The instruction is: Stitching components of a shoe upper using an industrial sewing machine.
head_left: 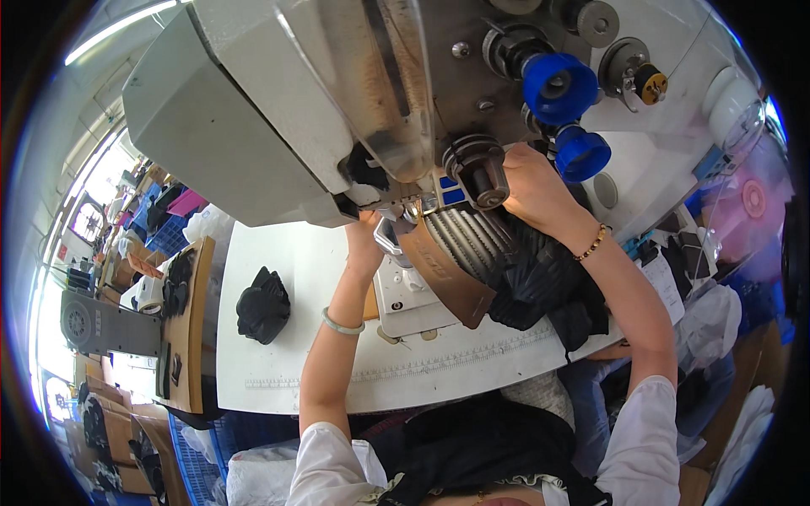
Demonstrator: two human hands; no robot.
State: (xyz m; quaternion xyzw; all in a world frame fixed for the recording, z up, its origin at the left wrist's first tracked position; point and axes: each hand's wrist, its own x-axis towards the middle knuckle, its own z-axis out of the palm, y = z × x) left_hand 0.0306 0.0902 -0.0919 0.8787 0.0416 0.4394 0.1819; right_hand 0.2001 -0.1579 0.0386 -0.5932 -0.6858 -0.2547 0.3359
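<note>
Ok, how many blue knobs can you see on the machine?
2. The upper blue knob is near the top of the machine, right of centre; the lower blue knob is just below it, beside the right hand. Others may be hidden.

Bright overall; ceiling tube (122, 32) glaring upper left; strong fisheye bend, dark corners; edge detail seemingly soft.
</note>
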